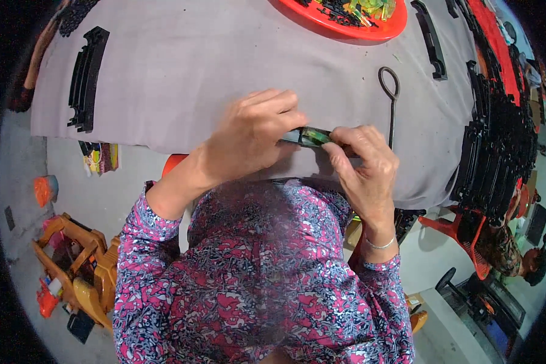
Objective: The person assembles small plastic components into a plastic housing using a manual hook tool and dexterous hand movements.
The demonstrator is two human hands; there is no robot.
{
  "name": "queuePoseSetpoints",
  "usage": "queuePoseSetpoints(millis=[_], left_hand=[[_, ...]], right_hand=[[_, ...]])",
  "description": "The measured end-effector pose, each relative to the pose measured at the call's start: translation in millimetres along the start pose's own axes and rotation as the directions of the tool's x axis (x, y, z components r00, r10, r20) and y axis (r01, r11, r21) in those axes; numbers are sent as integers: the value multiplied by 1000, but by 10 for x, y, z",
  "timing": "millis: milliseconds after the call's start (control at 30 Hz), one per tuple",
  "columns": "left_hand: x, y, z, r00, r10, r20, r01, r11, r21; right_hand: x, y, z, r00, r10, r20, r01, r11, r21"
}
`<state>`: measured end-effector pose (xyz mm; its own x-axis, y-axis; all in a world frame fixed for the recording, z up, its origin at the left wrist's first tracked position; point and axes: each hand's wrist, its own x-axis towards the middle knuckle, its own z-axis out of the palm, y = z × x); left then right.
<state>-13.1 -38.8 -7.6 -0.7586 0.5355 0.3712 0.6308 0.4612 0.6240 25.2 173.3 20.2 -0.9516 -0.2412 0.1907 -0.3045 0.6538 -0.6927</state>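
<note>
Close to the table's near edge, both hands meet at a small dark strip-like part with a translucent green piece in it. My left hand is closed over the strip's left end, its fingers slightly blurred. My right hand pinches the right end between thumb and fingers. The fingers hide both ends of the strip, so its full shape cannot be made out. To the right of my right hand lies a metal rod with a looped end, on the grey cloth.
A grey cloth covers the table. A red tray at the far side holds green translucent pieces and small black parts. Long black plastic parts lie at left and far right. Many more black parts are piled along the right edge.
</note>
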Motion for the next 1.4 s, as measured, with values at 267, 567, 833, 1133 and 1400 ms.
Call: queuePoseSetpoints(millis=[267, 567, 833, 1133, 1400], left_hand=[[1, -3, -25, 999, -30, 45, 31, 999, -11], [133, -92, -53, 981, -19, 194, 59, 978, -201], [198, -150, 3, 972, 89, 219, -70, 993, -92], [156, -108, -45, 978, 43, 204, -22, 994, -106], [116, -142, 7, 984, 33, 174, -13, 993, -114]], right_hand=[[8, -37, 73, 997, -71, -43, 65, 990, -127], [43, -108, 117, 997, -11, -80, -3, 985, -171], [67, -87, 150, 993, 25, -113, -41, 990, -138], [59, -92, 60, 986, 145, -83, -146, 989, -6], [-1, -37, 44, 995, 62, -80, -65, 997, -38]])
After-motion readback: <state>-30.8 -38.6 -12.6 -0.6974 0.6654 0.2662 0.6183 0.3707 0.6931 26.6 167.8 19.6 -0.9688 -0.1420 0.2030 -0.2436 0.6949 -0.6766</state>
